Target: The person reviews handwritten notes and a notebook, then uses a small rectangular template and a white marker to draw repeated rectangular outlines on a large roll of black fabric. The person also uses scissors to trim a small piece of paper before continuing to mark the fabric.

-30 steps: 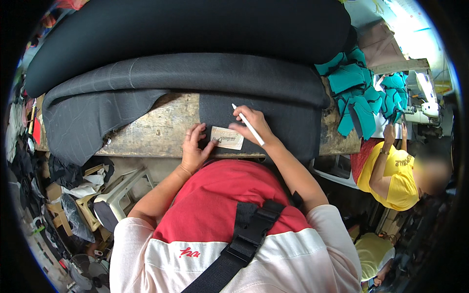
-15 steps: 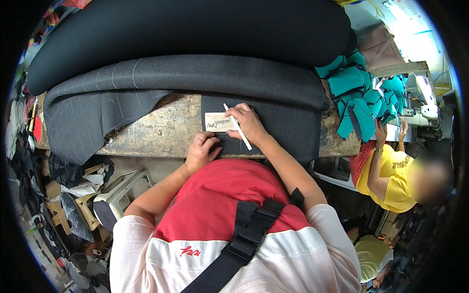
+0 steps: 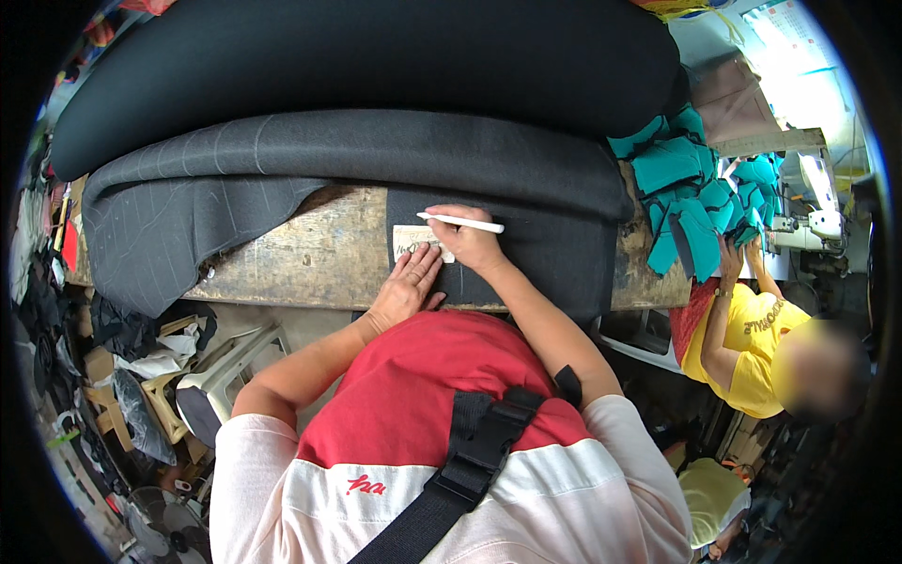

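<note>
In the head view, the left hand (image 3: 409, 285) lies palm down with its fingers stretched out and close together, the fingertips resting on the lower part of a small pale card (image 3: 404, 236). Its thumb stands a little away from the fingers. The right hand (image 3: 472, 242) is curled, thumb and fingers clamped on a white pen (image 3: 484, 225), which lies nearly level across the grip with its narrower end toward the left. That end sits just beyond the card's upper edge; whether it touches anything, I cannot tell. The card lies near the left edge of a dark cloth strip (image 3: 554, 258), which is spread over a worn wooden table (image 3: 301, 249) in front of the person.

The left fingertips cover part of the card's lower side and the right hand overlaps its right end, so only part of the dark marks on it shows. The right fingers hide a middle stretch of the pen. Behind the strip, a huge black roll (image 3: 366, 61) is cut off by the upper edge. To the right, a co-worker in a yellow shirt (image 3: 747, 348) has both hands by some teal pieces (image 3: 676, 164) near a sewing machine (image 3: 825, 224); what those hands grip is hard to make out. A second person (image 3: 714, 498), lower right, is partly lost in the dark rim.
</note>
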Demonstrator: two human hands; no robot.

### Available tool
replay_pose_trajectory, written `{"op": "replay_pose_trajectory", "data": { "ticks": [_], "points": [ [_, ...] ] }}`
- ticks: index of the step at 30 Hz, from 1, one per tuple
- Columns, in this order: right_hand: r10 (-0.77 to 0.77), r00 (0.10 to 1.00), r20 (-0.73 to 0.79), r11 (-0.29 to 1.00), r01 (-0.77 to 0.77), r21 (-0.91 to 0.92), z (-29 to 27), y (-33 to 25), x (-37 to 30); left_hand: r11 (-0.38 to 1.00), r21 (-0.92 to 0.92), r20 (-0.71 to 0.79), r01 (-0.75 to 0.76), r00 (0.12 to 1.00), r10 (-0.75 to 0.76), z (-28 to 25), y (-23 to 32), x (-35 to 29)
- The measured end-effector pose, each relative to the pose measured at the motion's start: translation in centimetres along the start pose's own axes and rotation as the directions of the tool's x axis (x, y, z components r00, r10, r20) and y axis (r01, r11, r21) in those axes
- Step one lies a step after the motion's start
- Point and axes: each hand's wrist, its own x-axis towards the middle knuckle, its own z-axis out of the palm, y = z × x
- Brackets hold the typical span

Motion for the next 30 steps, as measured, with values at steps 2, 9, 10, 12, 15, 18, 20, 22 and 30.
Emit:
{"op": "replay_pose_trajectory", "data": {
  "ticks": [2,9,10,12,15,18,20,22,30],
  "points": [
    [-0.085,0.996,0.009,0.987,0.086,-0.137,1.4,-0.1,0.8,1.000,0.024,0.022,0.009,1.000,-0.009,0.2,0.0,-0.1],
    [0.046,0.994,0.102,0.922,-0.003,-0.388,0.1,-1.0,0.4,0.999,0.034,0.036,0.023,0.999,-0.024,0.4,-0.1,-0.1],
    [0.038,0.999,0.034,0.935,-0.024,-0.355,-0.8,-1.0,-0.1,0.999,0.026,0.047,0.028,0.998,-0.029,0.3,-0.1,-0.1],
    [0.219,0.974,-0.067,0.938,-0.229,-0.259,-2.0,-1.0,-0.8,0.999,0.014,0.059,0.031,0.998,-0.031,0.2,-0.1,0.0],
    [0.055,0.988,-0.144,0.951,-0.096,-0.292,-2.1,-1.0,-1.7,0.998,-0.006,0.075,0.055,0.996,-0.054,0.1,0.1,0.1],
    [-0.197,0.980,0.003,0.848,0.172,-0.502,-1.3,-1.7,-3.5,0.998,-0.007,0.087,0.067,0.994,-0.066,-0.1,0.3,0.1],
    [-0.061,0.993,0.106,0.892,0.102,-0.440,-1.7,-2.0,-4.6,0.998,-0.017,0.073,0.065,0.995,-0.063,-0.1,0.4,0.1],
    [0.261,0.940,0.222,0.911,-0.163,-0.380,-2.1,-1.8,-4.9,0.999,-0.021,0.036,0.036,0.999,-0.035,-0.2,0.4,0.1],
    [-0.156,0.920,0.359,0.793,0.334,-0.510,-2.3,1.1,-2.2,0.967,-0.173,-0.240,-0.186,0.960,0.141,-0.2,0.1,-0.3]
  ]
}}
